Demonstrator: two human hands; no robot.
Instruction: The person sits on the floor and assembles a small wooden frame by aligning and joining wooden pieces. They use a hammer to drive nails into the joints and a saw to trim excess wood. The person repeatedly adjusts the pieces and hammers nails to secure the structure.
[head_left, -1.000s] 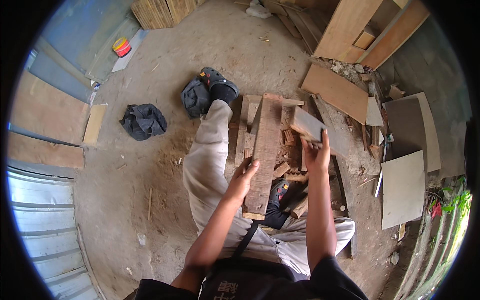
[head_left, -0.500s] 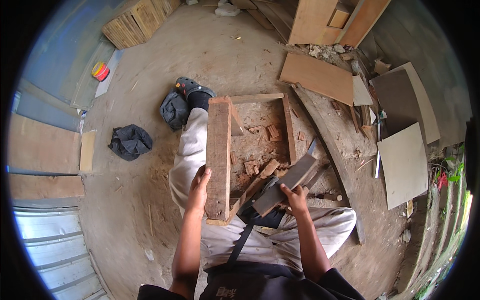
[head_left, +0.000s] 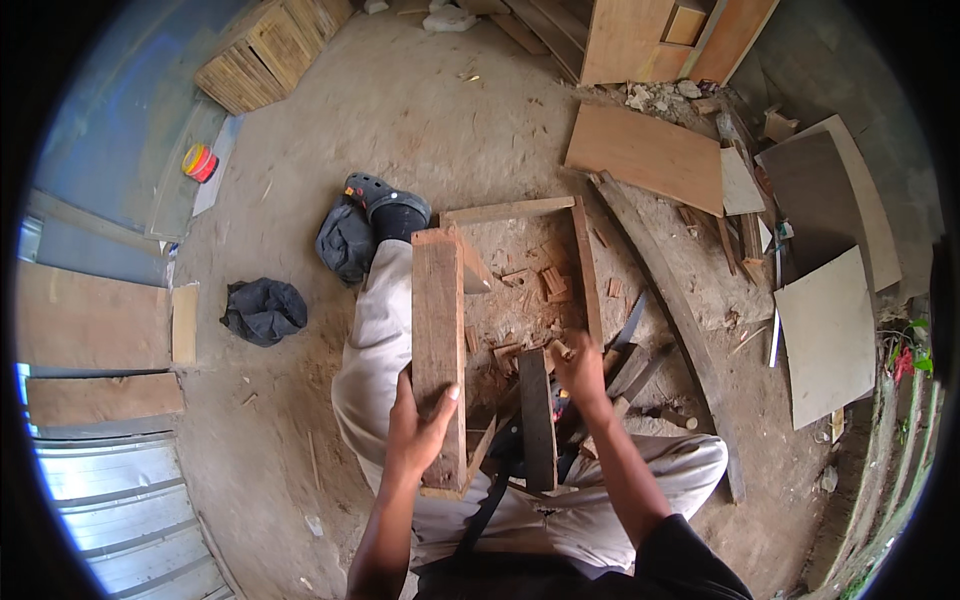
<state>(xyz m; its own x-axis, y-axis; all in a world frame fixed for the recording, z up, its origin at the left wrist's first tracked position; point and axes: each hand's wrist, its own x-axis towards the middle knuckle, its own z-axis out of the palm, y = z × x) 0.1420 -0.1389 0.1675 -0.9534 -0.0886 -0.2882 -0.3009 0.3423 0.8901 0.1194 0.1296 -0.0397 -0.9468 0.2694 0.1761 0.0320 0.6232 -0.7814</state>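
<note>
My left hand [head_left: 422, 428] is closed round the near part of a thick upright board [head_left: 437, 345], the left side of a rough wooden frame [head_left: 588, 265] across my lap. Fingers lie on its left, the thumb on its right edge. A dark wooden block [head_left: 537, 425] stands lengthwise in my lap, beside that board. My right hand [head_left: 582, 372] is at the block's far end with fingers curled together; a small pale bit shows at the fingertips, too small to name. Beyond the right hand, a saw blade [head_left: 630, 322] sticks out, its handle hidden.
Wood offcuts [head_left: 555, 284] lie on the dirt inside the frame. A long dark plank [head_left: 665, 300] runs along my right side, with plywood sheets [head_left: 650, 160] beyond. Left are a black bag [head_left: 264, 311] and a red-yellow tub [head_left: 200, 163]. My shoe [head_left: 385, 197] is ahead.
The dark block has turned from a slant to lengthwise in my lap. My right hand has moved forward to its far end. My left thumb now lies over the board; the frame has shifted nearer.
</note>
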